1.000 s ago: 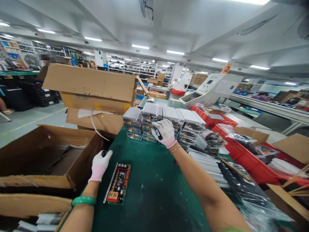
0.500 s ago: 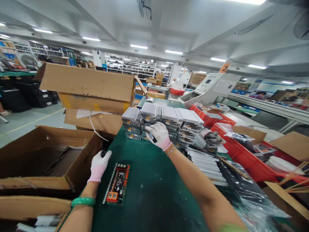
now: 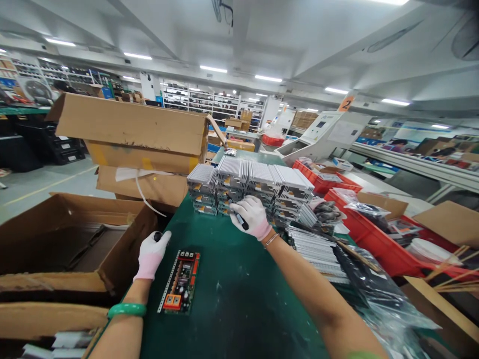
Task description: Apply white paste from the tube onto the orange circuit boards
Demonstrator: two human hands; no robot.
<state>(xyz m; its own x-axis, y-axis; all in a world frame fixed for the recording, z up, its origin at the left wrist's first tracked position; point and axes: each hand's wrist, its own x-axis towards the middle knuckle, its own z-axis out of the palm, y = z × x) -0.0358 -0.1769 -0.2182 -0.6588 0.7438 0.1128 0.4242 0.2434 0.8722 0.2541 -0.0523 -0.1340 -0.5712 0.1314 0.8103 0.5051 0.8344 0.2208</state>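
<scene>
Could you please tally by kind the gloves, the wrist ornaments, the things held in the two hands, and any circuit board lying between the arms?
White gloves: 2
Green bangle: 1
Thin bracelet: 1
Pen in right hand: 1
Small black object in left hand: 1
Circuit board: 1
Total: 7

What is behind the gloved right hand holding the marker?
Behind the right hand stand stacks of finned metal heat sinks; their ridged tops and parts of their front ends show. The hand and marker cover some of those ends, so what they hide cannot be seen.
</scene>
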